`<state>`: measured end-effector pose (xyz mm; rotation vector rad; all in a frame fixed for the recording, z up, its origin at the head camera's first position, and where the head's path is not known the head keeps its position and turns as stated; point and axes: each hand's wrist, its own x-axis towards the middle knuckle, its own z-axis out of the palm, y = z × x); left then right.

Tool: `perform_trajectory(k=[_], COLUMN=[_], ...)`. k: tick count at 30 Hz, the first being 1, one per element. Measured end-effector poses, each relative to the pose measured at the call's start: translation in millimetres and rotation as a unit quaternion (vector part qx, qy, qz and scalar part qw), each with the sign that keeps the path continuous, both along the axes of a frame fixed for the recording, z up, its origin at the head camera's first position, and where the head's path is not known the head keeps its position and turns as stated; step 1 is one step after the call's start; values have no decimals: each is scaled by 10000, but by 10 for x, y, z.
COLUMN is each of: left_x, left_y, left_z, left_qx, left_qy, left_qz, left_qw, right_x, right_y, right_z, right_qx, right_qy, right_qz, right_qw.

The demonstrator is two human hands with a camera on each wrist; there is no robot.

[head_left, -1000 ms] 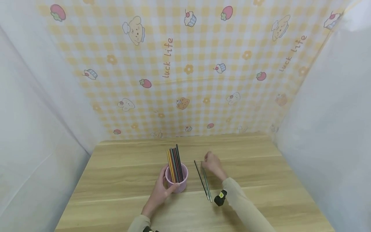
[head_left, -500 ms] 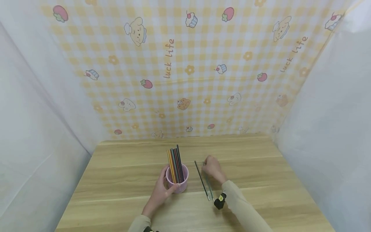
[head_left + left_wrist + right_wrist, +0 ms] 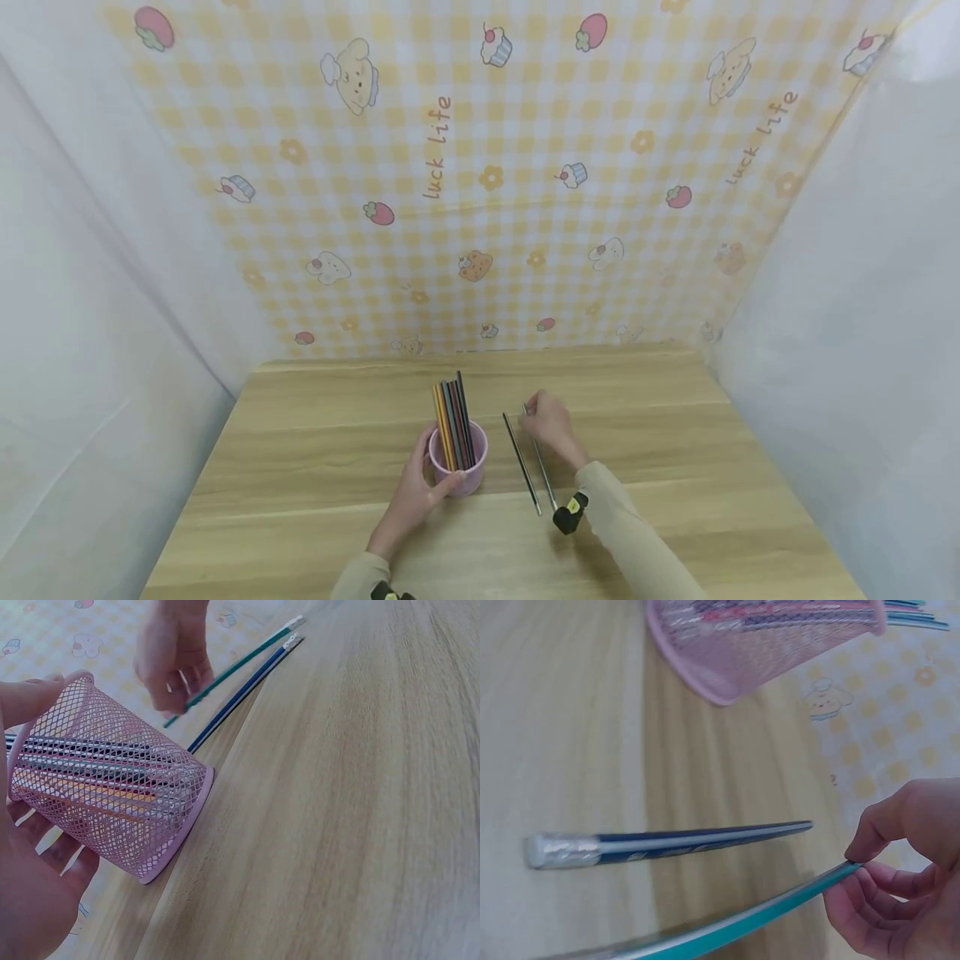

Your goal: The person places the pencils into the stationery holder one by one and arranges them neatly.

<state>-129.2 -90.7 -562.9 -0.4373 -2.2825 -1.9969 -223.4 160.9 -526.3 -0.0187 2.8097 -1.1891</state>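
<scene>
My left hand (image 3: 418, 492) grips a pink mesh pencil cup (image 3: 469, 482) that stands upright on the wooden table, thumb at its near rim. Several pencils (image 3: 453, 425), among them yellow, dark red, grey-green and black ones, lean in the cup. To its right, my right hand (image 3: 551, 423) pinches a green pencil (image 3: 750, 913) between thumb and fingertips at the end opposite its eraser. Between that pencil and the cup, a dark blue pencil (image 3: 682, 846) with a white eraser lies on the table, and no hand touches it.
The wooden table (image 3: 300, 467) reaches back to a yellow-checked cartoon sheet (image 3: 420, 250). White panels enclose it at the left (image 3: 112, 333) and right (image 3: 840, 292).
The green pencil's eraser end has swung right, away from the blue pencil. My right hand dipped toward me, then moved back out, now pinching the pencil's far end. The left hand holds still.
</scene>
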Motion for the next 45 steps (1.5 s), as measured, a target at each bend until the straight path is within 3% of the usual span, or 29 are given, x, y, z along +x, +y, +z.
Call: perform_trajectory(k=[13,25,35,45], left_x=[3,13,15,15], left_y=[-8,-10,-6,-3], left_z=[24,29,23,24], left_qx=[-106,-53,-15,-20], left_qy=[1,-41,-111,-47], left_qz=[100,117,103,67], left_qw=[9999,9999,9999,10000], right_x=[-105,-42,-1,22], right_y=[-73,-237,-456,-620], right_z=[317,752,1082,1228], right_qx=[-457,-982,-1341,-1690], right_qy=[711,1458,1662,1892], right_qz=[-185,167,245,448], right_qw=[9962,9843,9766,9662])
